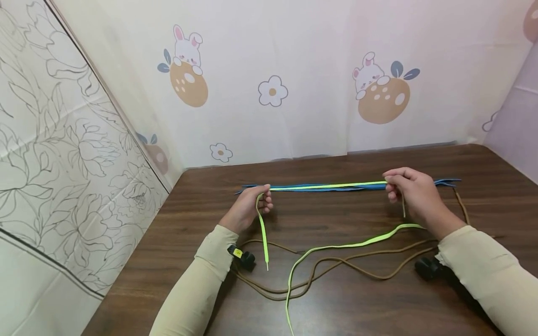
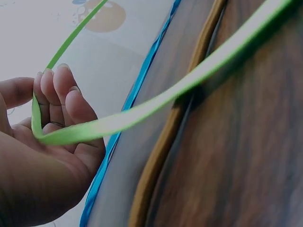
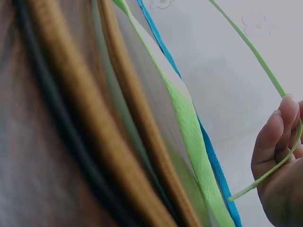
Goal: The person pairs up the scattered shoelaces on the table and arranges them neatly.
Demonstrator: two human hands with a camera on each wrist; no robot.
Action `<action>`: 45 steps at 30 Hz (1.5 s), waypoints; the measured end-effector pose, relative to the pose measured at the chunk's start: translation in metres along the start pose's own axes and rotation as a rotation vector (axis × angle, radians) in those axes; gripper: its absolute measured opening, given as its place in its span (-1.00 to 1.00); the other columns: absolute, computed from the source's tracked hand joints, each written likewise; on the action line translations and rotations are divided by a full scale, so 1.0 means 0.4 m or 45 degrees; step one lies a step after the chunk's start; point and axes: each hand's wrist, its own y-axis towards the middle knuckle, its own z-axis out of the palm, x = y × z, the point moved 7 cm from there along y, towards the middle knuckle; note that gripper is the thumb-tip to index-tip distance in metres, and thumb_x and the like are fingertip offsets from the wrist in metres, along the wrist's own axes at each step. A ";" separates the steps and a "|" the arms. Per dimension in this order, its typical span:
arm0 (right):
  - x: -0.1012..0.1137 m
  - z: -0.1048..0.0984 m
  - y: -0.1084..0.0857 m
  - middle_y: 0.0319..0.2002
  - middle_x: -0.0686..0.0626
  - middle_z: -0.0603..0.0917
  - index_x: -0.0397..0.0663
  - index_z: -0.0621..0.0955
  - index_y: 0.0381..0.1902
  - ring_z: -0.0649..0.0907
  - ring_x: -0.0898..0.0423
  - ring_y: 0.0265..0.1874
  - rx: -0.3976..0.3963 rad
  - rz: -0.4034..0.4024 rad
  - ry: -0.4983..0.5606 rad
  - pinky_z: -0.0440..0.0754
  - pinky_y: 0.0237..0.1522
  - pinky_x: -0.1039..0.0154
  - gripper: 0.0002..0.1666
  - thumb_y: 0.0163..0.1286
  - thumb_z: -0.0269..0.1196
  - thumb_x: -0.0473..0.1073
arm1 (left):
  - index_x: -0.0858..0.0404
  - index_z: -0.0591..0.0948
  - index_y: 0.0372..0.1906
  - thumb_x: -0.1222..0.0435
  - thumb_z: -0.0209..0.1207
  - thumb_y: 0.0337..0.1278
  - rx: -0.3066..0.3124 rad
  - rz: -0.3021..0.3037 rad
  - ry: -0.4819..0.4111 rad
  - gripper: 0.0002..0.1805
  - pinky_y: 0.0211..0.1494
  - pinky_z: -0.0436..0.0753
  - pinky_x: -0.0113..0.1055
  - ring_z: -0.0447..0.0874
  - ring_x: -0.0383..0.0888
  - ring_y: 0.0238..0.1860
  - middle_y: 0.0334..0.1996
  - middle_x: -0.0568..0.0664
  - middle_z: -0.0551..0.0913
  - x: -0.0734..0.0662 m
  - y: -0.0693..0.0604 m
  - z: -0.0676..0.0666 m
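A neon green flat shoelace [image 1: 328, 186] runs taut between my two hands above the table. My left hand [image 1: 248, 205] pinches it between thumb and fingers, and one end hangs down below. In the left wrist view, the green shoelace [image 2: 109, 124] crosses the palm of that hand [image 2: 52, 142]. My right hand [image 1: 416, 191] pinches the shoelace near its other end; a short tip dangles under the fingers. Blue shoelaces [image 1: 374, 187] lie stretched out on the table just behind the taut one, partly hidden by it and by the hands.
A second neon green shoelace [image 1: 353, 245] curves across the wooden table [image 1: 201, 196] towards the front edge. Brown round laces [image 1: 378, 278] lie loosely looped around it, in front of the hands. A patterned wall covering [image 1: 311, 126] rises behind the table.
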 end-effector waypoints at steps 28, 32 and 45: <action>-0.021 -0.112 0.023 -0.43 0.02 0.66 -0.01 0.68 -0.14 0.59 0.16 -0.52 -0.096 0.014 0.069 0.60 -0.52 0.30 -0.82 0.48 0.24 -0.06 | 0.36 0.50 -0.30 0.14 0.09 0.47 -0.100 -0.036 -0.065 -0.66 -0.31 0.57 -0.36 0.54 -0.20 -0.48 -0.53 -0.06 0.53 -0.013 0.001 -0.088; -0.023 -0.114 0.024 -0.44 0.02 0.67 0.00 0.67 -0.14 0.61 0.16 -0.54 -0.111 0.008 0.068 0.61 -0.53 0.31 -0.86 0.48 0.24 -0.09 | 0.33 0.52 -0.33 0.13 0.11 0.47 -0.112 -0.037 -0.064 -0.67 -0.31 0.58 -0.36 0.55 -0.20 -0.49 -0.53 -0.06 0.53 -0.010 0.005 -0.097; -0.030 -0.119 0.026 -0.42 0.08 0.72 -0.13 0.53 -0.04 0.68 0.20 -0.55 -0.126 0.003 0.109 0.65 -0.53 0.31 -0.86 0.52 0.16 -0.21 | 0.52 0.50 0.06 0.28 0.06 0.48 -0.111 0.007 -0.051 -0.66 -0.31 0.56 -0.39 0.55 -0.21 -0.44 -0.47 -0.08 0.53 -0.008 0.008 -0.116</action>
